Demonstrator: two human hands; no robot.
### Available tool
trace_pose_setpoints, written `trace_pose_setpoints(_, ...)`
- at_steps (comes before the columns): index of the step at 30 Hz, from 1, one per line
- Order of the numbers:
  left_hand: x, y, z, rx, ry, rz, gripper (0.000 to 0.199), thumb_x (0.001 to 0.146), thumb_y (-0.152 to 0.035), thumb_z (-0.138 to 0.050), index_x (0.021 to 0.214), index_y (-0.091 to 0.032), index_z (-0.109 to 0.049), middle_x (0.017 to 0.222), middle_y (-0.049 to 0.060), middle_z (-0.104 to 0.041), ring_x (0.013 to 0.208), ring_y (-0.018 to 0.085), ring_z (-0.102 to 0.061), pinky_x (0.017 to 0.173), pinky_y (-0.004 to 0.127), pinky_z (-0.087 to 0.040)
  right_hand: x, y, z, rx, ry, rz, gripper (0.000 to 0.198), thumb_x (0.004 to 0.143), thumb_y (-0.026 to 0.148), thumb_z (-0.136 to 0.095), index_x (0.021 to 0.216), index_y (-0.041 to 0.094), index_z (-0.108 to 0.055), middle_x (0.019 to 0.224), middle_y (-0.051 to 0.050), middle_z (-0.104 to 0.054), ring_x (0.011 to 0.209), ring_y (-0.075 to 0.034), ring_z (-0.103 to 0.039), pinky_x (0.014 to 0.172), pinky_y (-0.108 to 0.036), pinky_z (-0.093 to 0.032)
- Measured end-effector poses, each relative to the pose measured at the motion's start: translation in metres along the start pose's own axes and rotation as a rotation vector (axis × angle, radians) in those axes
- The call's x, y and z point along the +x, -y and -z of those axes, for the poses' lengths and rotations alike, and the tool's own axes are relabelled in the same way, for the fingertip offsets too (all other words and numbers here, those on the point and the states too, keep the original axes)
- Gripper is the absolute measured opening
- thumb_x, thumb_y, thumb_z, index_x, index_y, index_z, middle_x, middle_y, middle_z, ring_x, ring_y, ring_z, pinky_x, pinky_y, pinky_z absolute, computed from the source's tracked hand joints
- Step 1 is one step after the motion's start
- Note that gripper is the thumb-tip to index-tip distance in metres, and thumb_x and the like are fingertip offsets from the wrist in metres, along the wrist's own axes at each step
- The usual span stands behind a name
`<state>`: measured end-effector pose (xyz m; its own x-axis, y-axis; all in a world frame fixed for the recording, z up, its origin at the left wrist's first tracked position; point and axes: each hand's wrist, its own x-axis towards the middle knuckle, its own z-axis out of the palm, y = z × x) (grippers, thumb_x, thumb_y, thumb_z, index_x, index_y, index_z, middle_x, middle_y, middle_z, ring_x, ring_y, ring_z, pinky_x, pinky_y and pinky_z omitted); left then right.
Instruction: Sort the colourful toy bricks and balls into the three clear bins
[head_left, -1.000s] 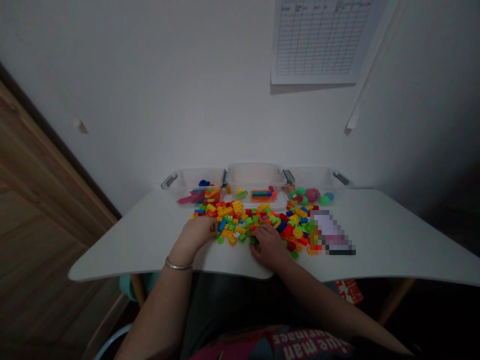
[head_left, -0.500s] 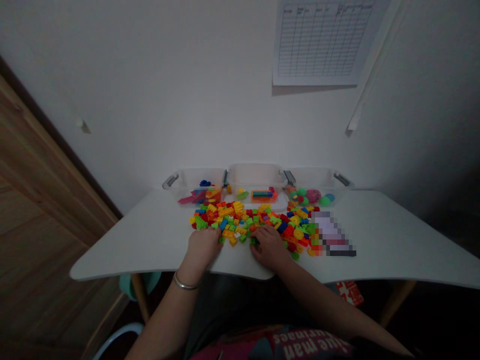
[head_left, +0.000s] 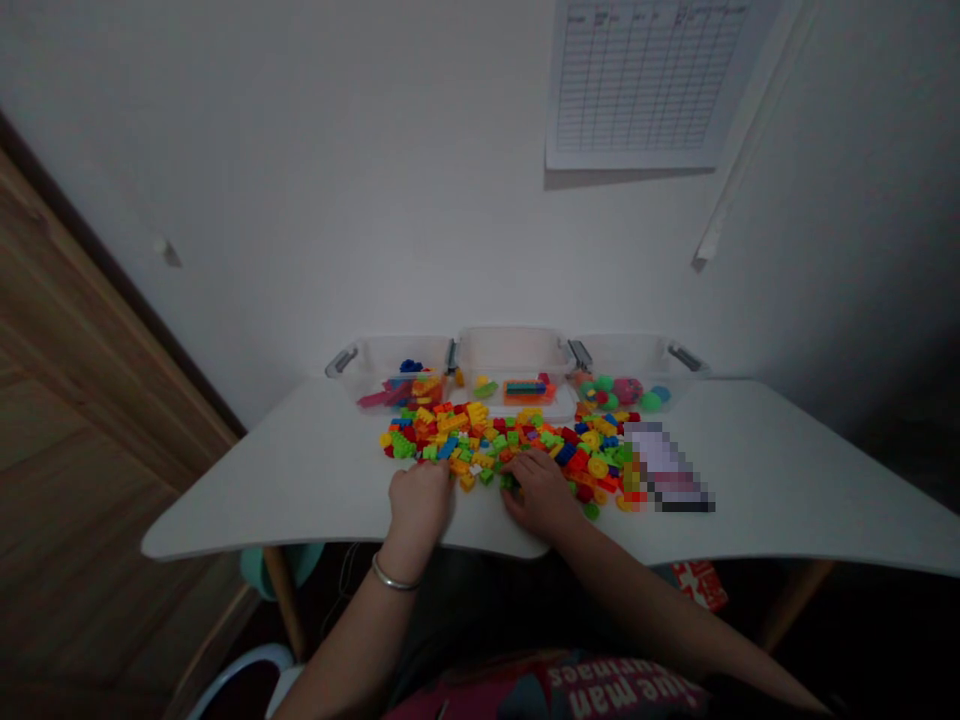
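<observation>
Shifted rightward, my left grip (head_left: 421, 498), closed or not I cannot tell, lies just nearside of the bricks (head_left: 511, 438).

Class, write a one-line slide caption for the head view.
Left hand and right hand at the near edge of a colourful brick pile on a white table, three clear bins behind.
</observation>
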<state>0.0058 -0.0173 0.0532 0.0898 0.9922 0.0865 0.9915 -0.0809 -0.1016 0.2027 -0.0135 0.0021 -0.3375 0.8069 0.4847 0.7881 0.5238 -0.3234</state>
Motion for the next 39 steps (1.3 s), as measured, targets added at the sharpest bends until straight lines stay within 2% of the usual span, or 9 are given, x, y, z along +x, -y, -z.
trace_pose_setpoints(12, 0.003, 0.001, -0.007, -0.060, -0.014, 0.033, 0.026, 0.087, -0.034, -0.050, 0.096, -0.016, -0.067, 0.097, 0.015, -0.070, 0.092, 0.028, -0.067, 0.074, 0.037, -0.049, 0.000, -0.002, -0.003, -0.010, -0.016, 0.011, 0.022, 0.076, 0.019, -0.063, 0.098, 0.021, -0.065, 0.102, -0.007, -0.069, 0.106, -0.025, -0.055, 0.102, -0.041, -0.040)
trace_pose_setpoints(15, 0.005, 0.009, -0.008, -0.144, -0.029, -0.021, 0.021, 0.084, -0.031, -0.052, 0.097, -0.018, -0.064, 0.100, 0.012, -0.069, 0.092, 0.025, -0.066, 0.073, 0.033, -0.050, 0.000, -0.002, -0.003, -0.010, -0.013, 0.010, 0.022, 0.076, 0.020, -0.063, 0.098, 0.021, -0.066, 0.102, -0.007, -0.069, 0.105, -0.024, -0.055, 0.102, -0.040, -0.040)
trace_pose_setpoints(18, 0.012, 0.020, -0.005, -0.304, -0.071, -0.097, 0.018, 0.081, -0.027, -0.056, 0.095, -0.018, -0.063, 0.101, 0.010, -0.067, 0.092, 0.023, -0.065, 0.076, 0.033, -0.051, 0.000, -0.001, -0.001, -0.010, -0.003, -0.005, 0.022, 0.076, 0.021, -0.063, 0.098, 0.020, -0.066, 0.102, -0.006, -0.069, 0.105, -0.024, -0.055, 0.102, -0.040, -0.040)
trace_pose_setpoints(21, 0.027, 0.032, 0.000, -0.569, -0.171, -0.118, 0.023, 0.078, -0.024, -0.059, 0.099, -0.017, -0.063, 0.103, 0.009, -0.067, 0.091, 0.021, -0.064, 0.082, 0.033, -0.051, 0.000, 0.000, 0.001, -0.013, 0.007, -0.008, 0.021, 0.077, 0.020, -0.063, 0.098, 0.021, -0.065, 0.102, -0.006, -0.069, 0.106, -0.025, -0.055, 0.102, -0.041, -0.040)
trace_pose_setpoints(25, 0.060, 0.049, 0.012, -0.962, -0.286, -0.146, 0.029, 0.078, -0.032, -0.058, 0.103, -0.017, -0.062, 0.100, 0.007, -0.068, 0.087, 0.018, -0.064, 0.078, 0.031, -0.054, 0.000, 0.000, 0.000, -0.013, -0.002, -0.004, 0.021, 0.076, 0.020, -0.063, 0.097, 0.021, -0.065, 0.102, -0.007, -0.069, 0.105, -0.025, -0.056, 0.101, -0.041, -0.041)
trace_pose_setpoints(28, 0.088, 0.061, 0.022, -1.086, -0.441, -0.082, 0.038, 0.077, -0.033, -0.059, 0.110, -0.015, -0.061, 0.095, 0.006, -0.068, 0.084, 0.016, -0.064, 0.078, 0.031, -0.054, 0.000, -0.002, -0.002, -0.007, -0.010, -0.003, 0.022, 0.076, 0.020, -0.062, 0.098, 0.021, -0.066, 0.102, -0.006, -0.069, 0.105, -0.025, -0.056, 0.102, -0.041, -0.041)
trace_pose_setpoints(31, 0.110, 0.068, 0.032, -1.096, -0.592, 0.003, 0.040, 0.079, -0.032, -0.056, 0.115, -0.017, -0.061, 0.108, 0.008, -0.067, 0.089, 0.016, -0.064, 0.078, 0.030, -0.055, 0.000, -0.003, -0.003, -0.002, -0.012, -0.004, 0.023, 0.076, 0.021, -0.062, 0.099, 0.021, -0.066, 0.103, -0.007, -0.069, 0.106, -0.025, -0.056, 0.103, -0.042, -0.041)
trace_pose_setpoints(35, 0.129, 0.074, 0.035, -0.921, -0.745, 0.028, 0.038, 0.084, -0.032, -0.051, 0.116, -0.019, -0.066, 0.114, 0.008, -0.067, 0.103, 0.020, -0.062, 0.086, 0.033, -0.053, 0.000, -0.003, -0.002, 0.001, -0.014, 0.006, 0.023, 0.077, 0.020, -0.061, 0.099, 0.021, -0.065, 0.103, -0.007, -0.069, 0.106, -0.026, -0.056, 0.103, -0.043, -0.040)
trace_pose_setpoints(39, 0.142, 0.080, 0.028, -0.684, -0.730, 0.011, 0.037, 0.085, -0.027, -0.048, 0.115, -0.019, -0.068, 0.114, 0.008, -0.070, 0.108, 0.022, -0.061, 0.099, 0.039, -0.045, 0.000, -0.003, -0.002, 0.004, -0.011, 0.011, 0.023, 0.077, 0.020, -0.061, 0.099, 0.021, -0.065, 0.102, -0.007, -0.069, 0.105, -0.025, -0.056, 0.102, -0.042, -0.041)
